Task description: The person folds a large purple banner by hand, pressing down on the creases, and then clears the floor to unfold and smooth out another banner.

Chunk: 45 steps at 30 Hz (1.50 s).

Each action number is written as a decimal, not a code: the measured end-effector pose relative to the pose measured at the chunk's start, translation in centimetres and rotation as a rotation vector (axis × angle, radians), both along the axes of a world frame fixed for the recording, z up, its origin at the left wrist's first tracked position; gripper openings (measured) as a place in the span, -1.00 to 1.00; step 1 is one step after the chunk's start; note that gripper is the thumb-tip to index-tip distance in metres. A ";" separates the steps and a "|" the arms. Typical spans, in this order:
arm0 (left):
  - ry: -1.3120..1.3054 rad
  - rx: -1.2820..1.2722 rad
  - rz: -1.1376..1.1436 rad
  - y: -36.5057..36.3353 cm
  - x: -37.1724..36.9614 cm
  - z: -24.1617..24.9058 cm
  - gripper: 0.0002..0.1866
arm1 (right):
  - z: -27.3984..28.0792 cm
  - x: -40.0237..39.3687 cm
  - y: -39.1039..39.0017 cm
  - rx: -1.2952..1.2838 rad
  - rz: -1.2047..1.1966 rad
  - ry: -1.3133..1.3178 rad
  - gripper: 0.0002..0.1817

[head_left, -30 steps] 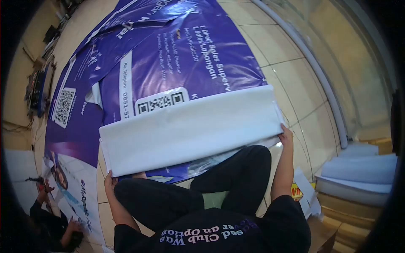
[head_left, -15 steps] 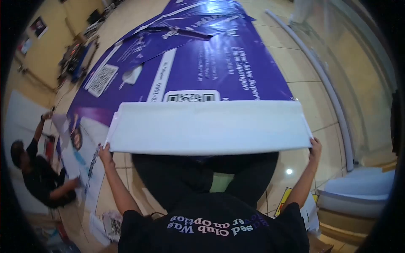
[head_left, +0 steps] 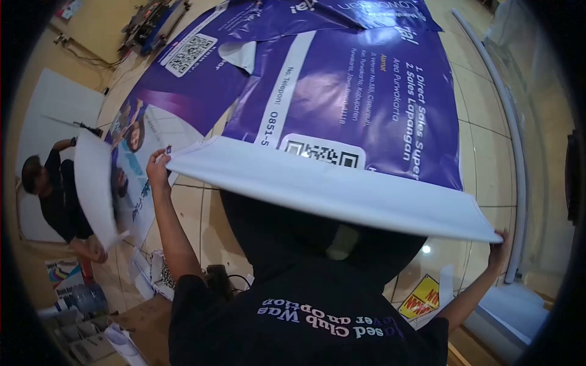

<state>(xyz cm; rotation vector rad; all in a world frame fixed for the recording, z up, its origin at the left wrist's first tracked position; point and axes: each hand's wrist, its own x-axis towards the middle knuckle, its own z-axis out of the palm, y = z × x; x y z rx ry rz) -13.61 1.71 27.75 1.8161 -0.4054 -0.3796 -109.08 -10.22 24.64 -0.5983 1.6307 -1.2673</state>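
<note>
A purple printed banner (head_left: 342, 91) lies spread on the tiled floor in front of me, its near part folded over so the white back (head_left: 329, 189) faces up across my knees. My left hand (head_left: 159, 166) grips the left end of this white fold. At its right end, lower in view, my right hand (head_left: 500, 239) holds the other corner. The fold slants down from left to right. Part of a QR code (head_left: 323, 152) shows just beyond its far edge.
On the left a co-worker (head_left: 55, 195) handles a white sheet (head_left: 94, 183) beside another printed banner. A long grey tube (head_left: 506, 128) lies along the right. Boxes (head_left: 85, 335) and a bottle (head_left: 85, 299) stand at the lower left, and a yellow sign (head_left: 421, 299) lies lower right.
The view has turned and shifted. The white fold, level before, now tilts, with my left hand higher and my right hand lower. The co-worker's sheet has opened out wider.
</note>
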 end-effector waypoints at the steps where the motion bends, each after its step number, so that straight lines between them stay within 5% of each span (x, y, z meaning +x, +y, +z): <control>1: 0.024 0.029 0.003 -2.2 0.2 -0.2 -0.69 | 0.7 1.4 -1.9 0.007 0.008 0.007 -0.66; 8: 0.134 0.106 -0.138 -19.1 5.5 -7.3 -0.70 | -3.2 6.1 -16.1 0.010 -0.010 -0.025 -0.50; 11: 0.180 -0.090 -0.247 -23.7 6.2 -10.3 -0.64 | -5.2 6.8 -21.0 -0.095 0.102 0.030 -0.36; 13: 0.061 0.047 -0.192 -25.0 4.1 -11.9 -0.51 | -11.1 5.1 -21.7 -0.048 0.105 0.264 -0.37; 15: -0.168 0.495 -0.370 -22.8 7.9 -20.7 -0.52 | -22.8 -1.3 -21.1 0.249 0.422 0.659 -0.44; 16: -0.274 0.714 -0.508 -20.9 9.5 -25.1 -0.51 | -21.1 4.3 -19.8 0.500 0.494 0.847 -0.51; 17: -0.294 0.823 -0.596 -18.8 9.3 -27.0 -0.50 | -28.3 1.6 -18.0 0.266 0.374 0.922 -0.60; 19: -0.374 0.716 -0.521 -17.0 8.0 -27.5 -0.59 | -25.9 5.3 -16.5 0.290 0.248 0.871 -0.65; 21: -0.078 0.533 -0.397 -15.8 6.6 -25.6 -0.66 | -25.2 6.1 -15.6 0.196 0.150 0.665 -0.65; 27: -0.296 0.392 -0.454 -14.4 3.6 -25.3 -0.67 | -26.0 5.7 -14.2 0.150 -0.051 0.558 -0.66; 29: -0.030 0.284 -0.432 -13.7 3.5 -24.6 -0.69 | -27.6 4.5 -14.0 0.121 -0.143 0.382 -0.65; 31: -0.204 0.463 -0.479 -12.6 4.3 -25.6 -0.71 | -28.1 3.6 -13.8 0.138 -0.075 0.452 -0.63; 36: -0.165 0.406 -0.333 -12.1 3.8 -24.7 -0.74 | -28.3 3.7 -11.8 0.381 -0.054 0.791 -0.59; 38: -0.169 0.444 -0.317 -11.1 4.1 -25.2 -0.74 | -30.4 2.4 -10.0 0.227 -0.093 0.628 -0.64; 41: -0.211 0.603 -0.286 -10.9 4.3 -25.6 -0.73 | -24.0 6.1 -9.7 0.448 -0.019 0.532 -0.68; 45: -0.282 0.565 -0.143 -13.0 6.5 -26.2 -0.73 | -23.6 6.8 -8.3 0.359 -0.156 0.298 -0.69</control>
